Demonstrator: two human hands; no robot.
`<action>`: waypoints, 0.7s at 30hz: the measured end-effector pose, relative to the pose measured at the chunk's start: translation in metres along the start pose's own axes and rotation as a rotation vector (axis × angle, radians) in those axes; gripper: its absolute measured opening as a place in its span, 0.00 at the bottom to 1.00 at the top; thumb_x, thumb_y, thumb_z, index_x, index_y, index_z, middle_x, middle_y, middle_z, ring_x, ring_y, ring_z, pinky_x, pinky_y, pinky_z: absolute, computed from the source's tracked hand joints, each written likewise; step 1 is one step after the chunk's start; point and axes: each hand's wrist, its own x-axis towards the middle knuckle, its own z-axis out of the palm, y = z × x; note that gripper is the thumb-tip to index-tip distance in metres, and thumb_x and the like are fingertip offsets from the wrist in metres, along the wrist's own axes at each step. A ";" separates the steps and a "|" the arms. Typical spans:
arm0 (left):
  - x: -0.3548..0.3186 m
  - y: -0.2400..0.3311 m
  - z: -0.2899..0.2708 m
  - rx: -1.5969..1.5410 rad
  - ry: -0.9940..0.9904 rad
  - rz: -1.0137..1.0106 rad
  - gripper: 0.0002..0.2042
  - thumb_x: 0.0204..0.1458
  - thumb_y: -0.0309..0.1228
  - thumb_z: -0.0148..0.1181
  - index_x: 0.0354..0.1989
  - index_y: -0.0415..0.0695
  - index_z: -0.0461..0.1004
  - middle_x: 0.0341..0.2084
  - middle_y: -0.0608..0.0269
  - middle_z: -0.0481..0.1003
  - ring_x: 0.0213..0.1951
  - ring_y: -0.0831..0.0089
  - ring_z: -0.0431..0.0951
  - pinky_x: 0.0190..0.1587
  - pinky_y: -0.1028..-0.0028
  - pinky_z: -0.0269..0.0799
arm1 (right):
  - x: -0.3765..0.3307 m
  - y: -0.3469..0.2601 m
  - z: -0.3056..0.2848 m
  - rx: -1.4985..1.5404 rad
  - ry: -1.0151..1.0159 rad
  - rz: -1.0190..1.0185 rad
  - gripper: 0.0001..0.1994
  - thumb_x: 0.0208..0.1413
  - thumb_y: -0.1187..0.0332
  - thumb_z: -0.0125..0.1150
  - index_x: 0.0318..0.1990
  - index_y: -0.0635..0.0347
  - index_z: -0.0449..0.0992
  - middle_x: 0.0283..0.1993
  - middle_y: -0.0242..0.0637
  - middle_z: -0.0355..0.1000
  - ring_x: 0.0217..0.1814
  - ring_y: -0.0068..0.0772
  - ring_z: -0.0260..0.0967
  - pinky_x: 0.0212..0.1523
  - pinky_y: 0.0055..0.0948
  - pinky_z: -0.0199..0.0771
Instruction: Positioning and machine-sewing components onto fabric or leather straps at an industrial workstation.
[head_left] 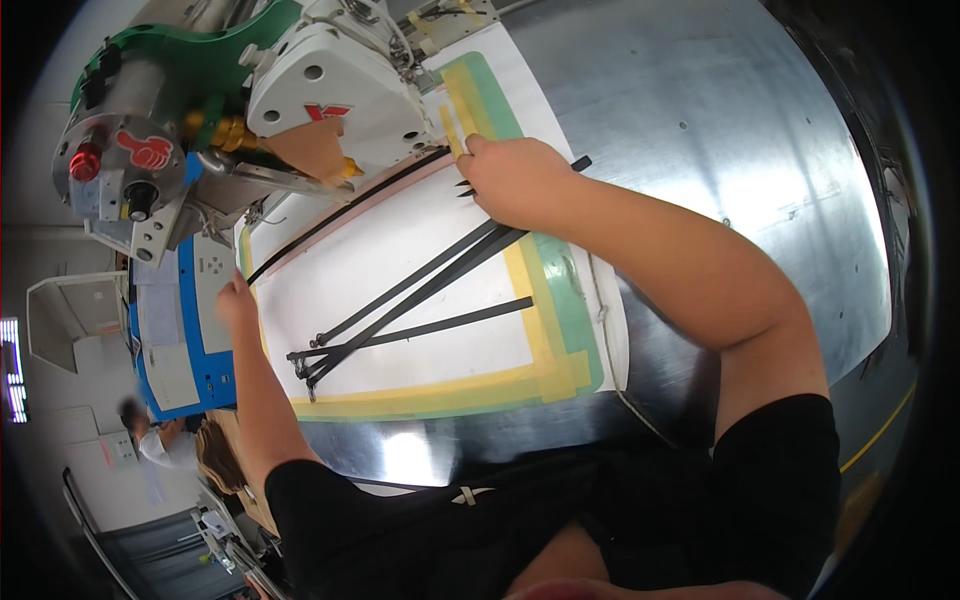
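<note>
A narrow black strap (340,212) runs in a slight curve along the far edge of a white sheet (430,270), under the sewing-machine-like head. My left hand (237,303), a little blurred, pinches its left end. At the other end my right hand (515,180) is closed, its fingertips at the strap beside the yellow tape. Several more black straps (400,290) with small metal ends lie crossed on the sheet; some pass under my right hand, and one end (582,163) shows beyond the wrist.
A white machine head (335,85) with a green arm (190,50) hangs over the far left. Yellow tape (410,392) and green tape (565,300) border the sheet on a shiny metal table (730,130). A thin cord (602,300) lies at right. Another person (165,442) is far left.
</note>
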 end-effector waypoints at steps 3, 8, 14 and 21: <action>-0.074 -0.021 -0.049 -0.021 0.222 -0.045 0.31 0.71 0.52 0.48 0.30 0.33 0.82 0.27 0.39 0.81 0.33 0.39 0.81 0.38 0.47 0.74 | -0.004 -0.004 -0.004 -0.011 0.011 -0.002 0.14 0.61 0.69 0.61 0.52 0.63 0.78 0.54 0.41 0.73 0.50 0.47 0.80 0.48 0.44 0.84; -0.210 -0.072 -0.059 -0.171 0.153 -0.126 0.29 0.72 0.47 0.51 0.26 0.32 0.77 0.20 0.39 0.73 0.22 0.43 0.72 0.29 0.49 0.64 | -0.006 -0.007 -0.005 -0.055 0.002 0.003 0.15 0.62 0.66 0.62 0.53 0.62 0.77 0.53 0.42 0.73 0.49 0.47 0.80 0.47 0.43 0.84; -0.345 -0.088 -0.049 -0.253 0.072 -0.249 0.28 0.71 0.44 0.54 0.24 0.31 0.77 0.19 0.39 0.73 0.21 0.45 0.73 0.28 0.51 0.65 | -0.016 -0.026 -0.017 -0.015 0.063 0.036 0.17 0.63 0.62 0.64 0.54 0.62 0.75 0.53 0.45 0.74 0.50 0.52 0.79 0.48 0.46 0.81; -0.373 -0.109 -0.018 -0.452 0.170 -0.354 0.27 0.71 0.41 0.57 0.21 0.30 0.74 0.15 0.48 0.71 0.18 0.60 0.67 0.26 0.56 0.61 | -0.005 -0.043 -0.009 -0.068 0.105 -0.076 0.13 0.63 0.71 0.63 0.53 0.63 0.73 0.53 0.49 0.73 0.52 0.56 0.76 0.54 0.46 0.77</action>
